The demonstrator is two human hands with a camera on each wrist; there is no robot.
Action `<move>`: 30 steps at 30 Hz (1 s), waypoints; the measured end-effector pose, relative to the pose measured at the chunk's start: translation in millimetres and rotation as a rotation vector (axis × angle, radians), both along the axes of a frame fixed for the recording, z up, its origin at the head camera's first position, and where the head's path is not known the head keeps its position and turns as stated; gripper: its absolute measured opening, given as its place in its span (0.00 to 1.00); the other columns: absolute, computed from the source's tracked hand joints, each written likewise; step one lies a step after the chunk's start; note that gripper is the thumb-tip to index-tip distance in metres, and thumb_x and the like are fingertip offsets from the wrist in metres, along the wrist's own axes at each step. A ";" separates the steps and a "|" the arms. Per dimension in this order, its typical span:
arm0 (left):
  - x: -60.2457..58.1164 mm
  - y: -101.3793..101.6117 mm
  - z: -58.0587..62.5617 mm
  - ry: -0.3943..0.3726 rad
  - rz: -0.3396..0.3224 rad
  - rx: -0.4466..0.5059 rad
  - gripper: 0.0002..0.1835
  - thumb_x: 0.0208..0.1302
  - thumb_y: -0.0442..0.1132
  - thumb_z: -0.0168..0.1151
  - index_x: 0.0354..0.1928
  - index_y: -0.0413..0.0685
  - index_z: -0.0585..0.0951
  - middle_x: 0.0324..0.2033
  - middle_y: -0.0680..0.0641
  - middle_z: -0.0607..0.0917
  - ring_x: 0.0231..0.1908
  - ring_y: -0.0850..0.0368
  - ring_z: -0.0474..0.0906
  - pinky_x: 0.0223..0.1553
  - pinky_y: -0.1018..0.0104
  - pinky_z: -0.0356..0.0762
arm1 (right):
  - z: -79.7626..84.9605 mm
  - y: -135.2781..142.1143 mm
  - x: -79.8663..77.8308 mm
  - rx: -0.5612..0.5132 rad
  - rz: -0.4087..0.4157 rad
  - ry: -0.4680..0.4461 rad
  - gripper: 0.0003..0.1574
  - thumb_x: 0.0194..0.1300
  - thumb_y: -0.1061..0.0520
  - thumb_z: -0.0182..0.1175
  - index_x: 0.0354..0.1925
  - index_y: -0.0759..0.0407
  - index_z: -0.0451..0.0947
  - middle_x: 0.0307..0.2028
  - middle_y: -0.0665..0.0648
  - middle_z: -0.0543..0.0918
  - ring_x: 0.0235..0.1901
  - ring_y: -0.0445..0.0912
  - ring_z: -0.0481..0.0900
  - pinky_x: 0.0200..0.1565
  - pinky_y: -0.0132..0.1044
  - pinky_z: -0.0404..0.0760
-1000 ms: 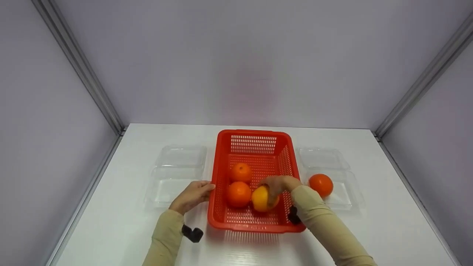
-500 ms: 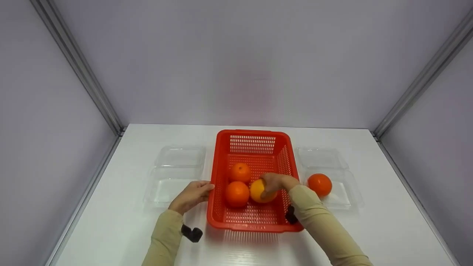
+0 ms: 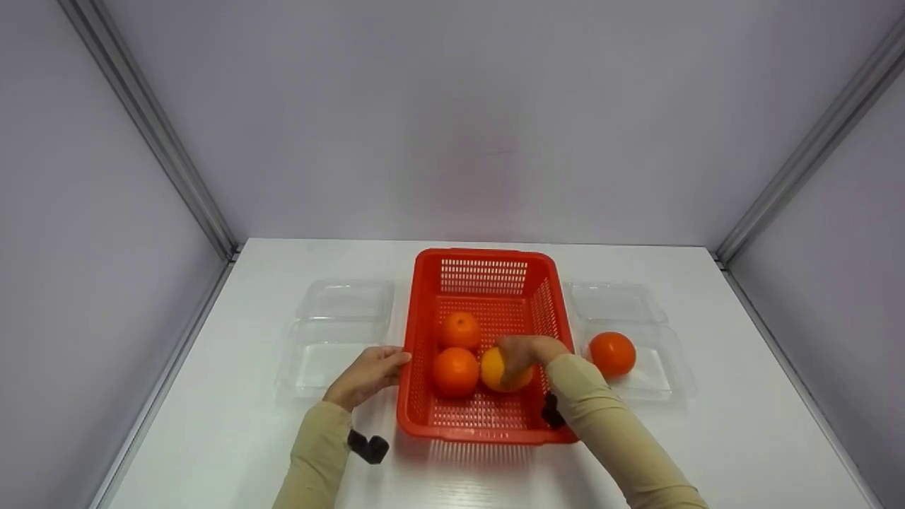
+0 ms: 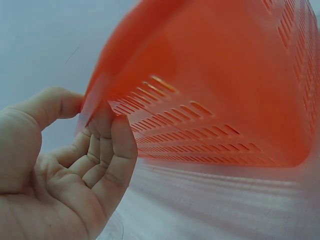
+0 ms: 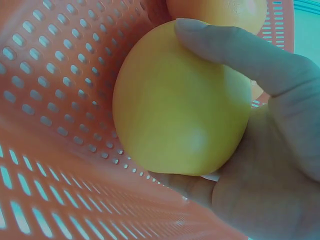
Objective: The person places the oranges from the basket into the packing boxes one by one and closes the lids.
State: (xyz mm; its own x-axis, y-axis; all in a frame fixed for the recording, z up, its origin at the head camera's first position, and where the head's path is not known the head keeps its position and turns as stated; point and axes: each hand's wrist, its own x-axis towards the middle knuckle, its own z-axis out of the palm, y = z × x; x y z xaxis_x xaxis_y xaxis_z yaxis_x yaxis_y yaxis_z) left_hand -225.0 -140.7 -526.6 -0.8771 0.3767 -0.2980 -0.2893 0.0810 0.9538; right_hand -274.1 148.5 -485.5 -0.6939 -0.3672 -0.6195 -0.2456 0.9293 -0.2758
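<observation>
The right hand point(image 3: 529, 351) is curling its grip round a round, smooth, yellow-orange fruit point(image 5: 177, 107), the thumb lying across one side and the fingers reaching round under another, so the grip is opening only as wide as the fruit. That fruit is sitting inside a red, rectangular, perforated plastic basket point(image 3: 488, 435), in its near half and right of the middle; whether it is touching the basket's floor cannot be told.

Just left of it, a glossy deep-orange round fruit point(image 3: 455, 372) is lying in the basket, and a smaller-looking orange fruit with a stem mark point(image 3: 460, 330) is resting just beyond, on the far side.

The left hand point(image 3: 368, 375) is pinching the basket's left rim, its grip nearly closed, with the thumb outside and the bent fingers tucking under the edge.

Farther out, clear plastic two-section containers are flanking the basket on the white worktop point(image 3: 205, 438): the left container point(image 3: 339, 364) and the right container point(image 3: 654, 364). In the near section of the right one, a red-orange round fruit point(image 3: 612, 354) is sitting toward the left. Both arms are wearing beige sleeves point(image 3: 314, 445).
</observation>
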 end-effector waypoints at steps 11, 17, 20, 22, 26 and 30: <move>0.5 0.7 1.6 -0.002 -0.010 0.008 0.25 0.72 0.40 0.51 0.59 0.22 0.69 0.34 0.54 0.84 0.35 0.66 0.80 0.42 0.74 0.81 | -0.8 -4.1 0.0 0.035 0.074 0.051 0.27 0.50 0.55 0.69 0.48 0.61 0.71 0.37 0.55 0.74 0.38 0.48 0.69 0.54 0.47 0.77; 1.7 0.5 2.3 0.008 -0.027 0.031 0.25 0.72 0.40 0.50 0.59 0.21 0.68 0.33 0.55 0.83 0.34 0.67 0.79 0.41 0.74 0.80 | 0.1 -4.8 0.8 0.047 0.095 0.058 0.24 0.50 0.55 0.69 0.43 0.60 0.71 0.33 0.54 0.72 0.35 0.48 0.68 0.48 0.44 0.77; 2.1 0.5 2.5 0.006 -0.026 0.034 0.25 0.72 0.39 0.50 0.59 0.20 0.68 0.33 0.55 0.83 0.34 0.67 0.79 0.41 0.74 0.81 | 0.3 -4.8 0.4 0.052 0.085 0.051 0.24 0.51 0.55 0.69 0.44 0.60 0.71 0.34 0.54 0.72 0.36 0.48 0.69 0.50 0.45 0.77; 2.3 0.6 2.6 0.007 -0.027 0.037 0.25 0.72 0.39 0.50 0.59 0.21 0.68 0.34 0.54 0.84 0.34 0.67 0.80 0.41 0.74 0.81 | 0.3 -4.7 0.2 0.053 0.079 0.049 0.24 0.51 0.54 0.69 0.44 0.59 0.71 0.34 0.54 0.72 0.36 0.48 0.69 0.51 0.46 0.78; 2.7 1.0 3.3 0.009 -0.021 0.028 0.25 0.71 0.39 0.51 0.59 0.21 0.69 0.33 0.55 0.84 0.34 0.67 0.80 0.41 0.74 0.81 | -0.4 -4.0 -0.5 0.045 0.065 0.043 0.24 0.50 0.54 0.69 0.44 0.59 0.71 0.35 0.55 0.72 0.37 0.48 0.69 0.53 0.47 0.77; 2.6 1.2 3.6 0.010 -0.011 0.012 0.25 0.71 0.40 0.51 0.59 0.22 0.69 0.34 0.54 0.84 0.34 0.67 0.80 0.42 0.74 0.81 | -0.1 -2.9 -0.3 0.027 0.035 0.027 0.28 0.50 0.55 0.69 0.48 0.60 0.72 0.42 0.58 0.77 0.43 0.50 0.72 0.59 0.50 0.75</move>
